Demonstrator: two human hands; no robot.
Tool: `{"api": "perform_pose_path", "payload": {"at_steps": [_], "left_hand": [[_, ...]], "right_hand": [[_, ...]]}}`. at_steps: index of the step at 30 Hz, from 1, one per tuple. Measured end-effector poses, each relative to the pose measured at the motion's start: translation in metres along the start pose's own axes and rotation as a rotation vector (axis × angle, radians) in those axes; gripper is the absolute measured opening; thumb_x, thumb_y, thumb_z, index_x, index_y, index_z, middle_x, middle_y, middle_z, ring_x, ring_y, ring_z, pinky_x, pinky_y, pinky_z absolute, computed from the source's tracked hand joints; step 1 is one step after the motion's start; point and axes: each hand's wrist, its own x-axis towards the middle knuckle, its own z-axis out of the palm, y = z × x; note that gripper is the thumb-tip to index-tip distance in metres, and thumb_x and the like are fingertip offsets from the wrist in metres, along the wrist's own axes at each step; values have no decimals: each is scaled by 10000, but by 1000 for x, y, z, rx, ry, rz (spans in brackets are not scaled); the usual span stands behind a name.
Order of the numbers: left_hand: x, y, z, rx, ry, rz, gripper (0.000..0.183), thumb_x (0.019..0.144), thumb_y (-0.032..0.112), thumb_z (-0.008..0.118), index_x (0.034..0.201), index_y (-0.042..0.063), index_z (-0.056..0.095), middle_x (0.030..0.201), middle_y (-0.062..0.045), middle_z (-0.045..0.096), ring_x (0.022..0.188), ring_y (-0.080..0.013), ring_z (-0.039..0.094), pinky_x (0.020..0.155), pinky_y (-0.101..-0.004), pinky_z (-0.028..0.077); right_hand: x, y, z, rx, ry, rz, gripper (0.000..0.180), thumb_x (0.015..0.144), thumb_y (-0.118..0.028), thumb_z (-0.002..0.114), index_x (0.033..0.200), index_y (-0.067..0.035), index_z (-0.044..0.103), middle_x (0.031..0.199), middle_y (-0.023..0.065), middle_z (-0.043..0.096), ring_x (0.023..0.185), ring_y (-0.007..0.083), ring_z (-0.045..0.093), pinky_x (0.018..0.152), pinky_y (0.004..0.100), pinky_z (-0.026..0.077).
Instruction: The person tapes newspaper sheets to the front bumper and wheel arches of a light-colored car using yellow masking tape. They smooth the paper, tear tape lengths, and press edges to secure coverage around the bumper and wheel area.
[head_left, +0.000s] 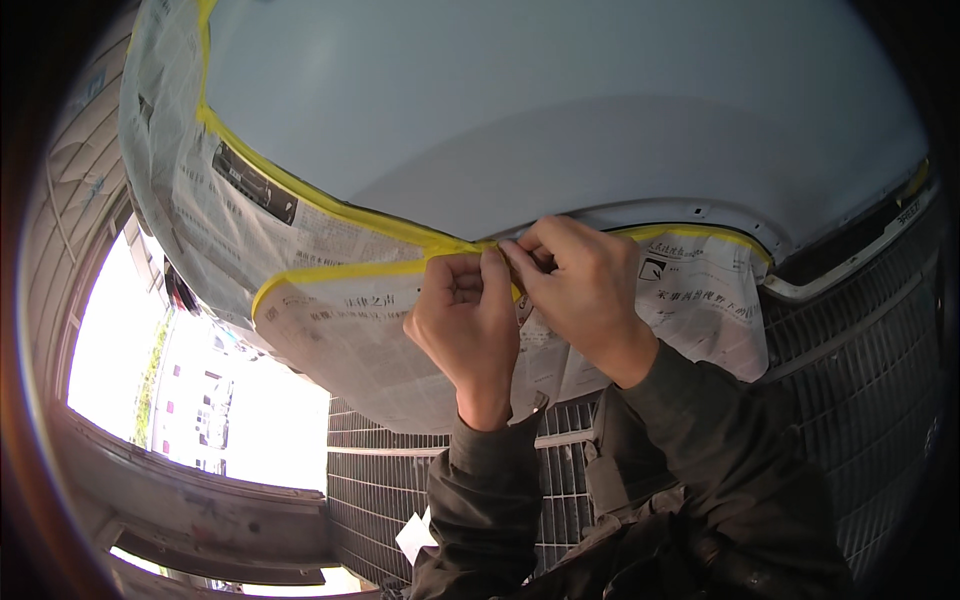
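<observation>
My left hand (469, 322) has its thumb and bent fingers pinched on a strip of yellow masking tape (442, 247). Close beside it, my right hand (589, 289) pinches at the same spot, where tape strips meet under the edge of a pale grey car fender (540, 97). Its fingers hide the exact grip. From this junction, tape runs left along the panel's edge and right along the curved wheel-arch lip (697, 214). Printed newspaper sheets (375, 345) hang below the tape, and another newspaper piece (701, 300) hangs to the right of my right hand.
Below lies a metal grating floor (390, 442). Newspaper covering (161, 187) wraps the car's left side. A pale trim strip (847, 262) sits beyond the arch at right. A bright doorway (247, 405) opens at lower left, and a white paper piece (415, 536) lies near my left sleeve.
</observation>
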Motion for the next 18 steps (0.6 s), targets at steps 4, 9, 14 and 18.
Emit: {"api": "perform_pose_path", "payload": {"at_steps": [4, 9, 14, 18], "left_hand": [[2, 4, 0, -38, 11, -76, 213, 865, 125, 784, 752, -12, 666, 625, -71, 711, 556, -120, 688, 585, -251, 525], [4, 4, -1, -45, -18, -165, 235, 864, 146, 788, 740, -18, 673, 613, -80, 707, 543, -124, 679, 574, -256, 516], [8, 4, -3, 30, -28, -180, 271, 862, 180, 794, 721, -22, 680, 604, -93, 701, 533, -142, 675, 569, -271, 514], [9, 5, -3, 48, -39, -163, 287, 864, 196, 793, 719, -26, 682, 602, -102, 699, 533, -149, 676, 569, -281, 516]], "right_hand": [[-1, 0, 2, 6, 14, 14, 236, 786, -141, 839, 732, -73, 620, 671, 46, 663, 521, 250, 638, 470, 352, 459], [-2, 2, 4, 31, 40, 8, 250, 778, -137, 853, 729, -76, 616, 667, 44, 663, 510, 229, 641, 464, 338, 459], [-3, 3, 4, 22, 35, 5, 257, 777, -141, 856, 728, -77, 612, 665, 42, 663, 510, 229, 642, 466, 337, 460], [-2, 2, 4, 21, 33, 5, 255, 782, -147, 851, 728, -78, 612, 660, 40, 659, 508, 229, 639, 469, 336, 460]]}}
